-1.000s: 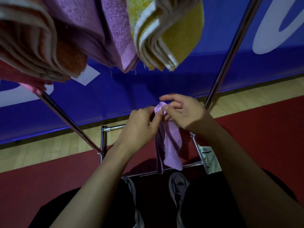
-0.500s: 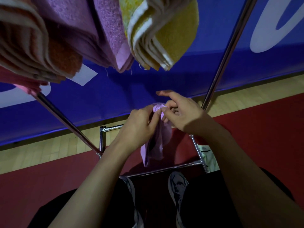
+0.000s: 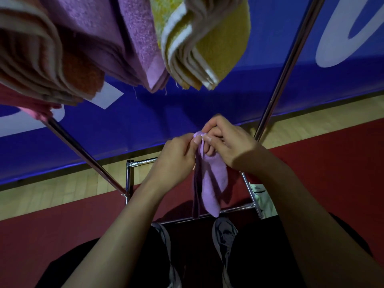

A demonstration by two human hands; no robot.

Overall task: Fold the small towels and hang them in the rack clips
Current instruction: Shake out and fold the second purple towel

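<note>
- Pinching the top edge of the small lilac towel [image 3: 209, 183] with both hands — left hand [image 3: 172, 161] gripping it between thumb and forefinger from the left; right hand [image 3: 226, 146] curling its fingers round the same gathered corner from the right; the two hands meeting almost knuckle to knuckle
- Hanging straight down from that pinch, the towel's long axis running vertical, folded into a narrow strip; lower end dangling free just above the chrome base bar [image 3: 207, 215] of the rack, apparently not touching it
- Sitting level with both hands, so neither being clearly nearer; the pinched end being the part to lift
- Waiting overhead and well apart from the hands: the clipped bundles — folded orange towels [image 3: 52, 65] at far left, folded purple towels [image 3: 133, 44] in the middle, folded yellow towels [image 3: 205, 46] to their right; the clips themselves lying out of view above the frame
- Judging the coming move as an upward carry, pinched end first; free space seeming to lie right of the yellow bundle, though no empty clip is visible
- Flanking the path: slanted rack poles, left pole [image 3: 83, 152] and right pole [image 3: 288, 65] — the right one passing just behind the right hand, a likely snag; hanging bundles crowding the upper left
- Lying beyond: blue banner [image 3: 207, 104], wood floor strip and red mat [image 3: 322, 163]; grey shoes [image 3: 224, 233] below the towel's tip
</note>
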